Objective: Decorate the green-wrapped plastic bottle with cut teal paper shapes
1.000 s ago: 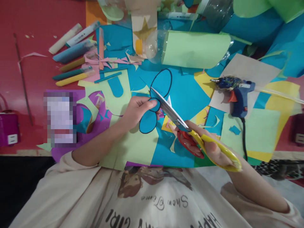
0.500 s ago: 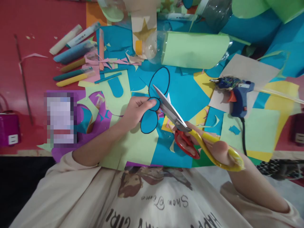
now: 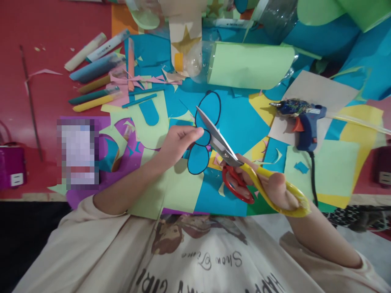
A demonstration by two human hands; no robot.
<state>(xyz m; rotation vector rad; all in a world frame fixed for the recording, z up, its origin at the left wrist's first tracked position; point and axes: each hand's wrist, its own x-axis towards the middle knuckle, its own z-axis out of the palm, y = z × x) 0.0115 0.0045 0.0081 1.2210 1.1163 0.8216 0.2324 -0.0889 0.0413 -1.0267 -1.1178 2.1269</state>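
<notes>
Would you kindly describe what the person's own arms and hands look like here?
Both the left hand and right hand are bare; I see no gloves, rings or watches. The forearms are uncovered too. The left sleeve and right sleeve are loose, plain and cream-coloured, ending near the elbows, and belong to a printed top.

1. Scissors [image 3: 224, 151], blades slightly parted, bar the straight way between left hand [image 3: 179, 142] and right hand [image 3: 277, 189]; the cutout [image 3: 204, 139] takes up more of that gap.
2. The bottle [image 3: 253, 65] lies crosswise beyond the hands — a barrier to reaching forward.
3. Between blades and glue gun [image 3: 307, 126], a hand could pass over the flat blue sheet [image 3: 241, 116].
4. The gun's cord [image 3: 313, 175] obstructs just right of the right hand.
5. Markers [image 3: 99, 67] block far left — passage lies between them and the stick [image 3: 31, 106].
</notes>
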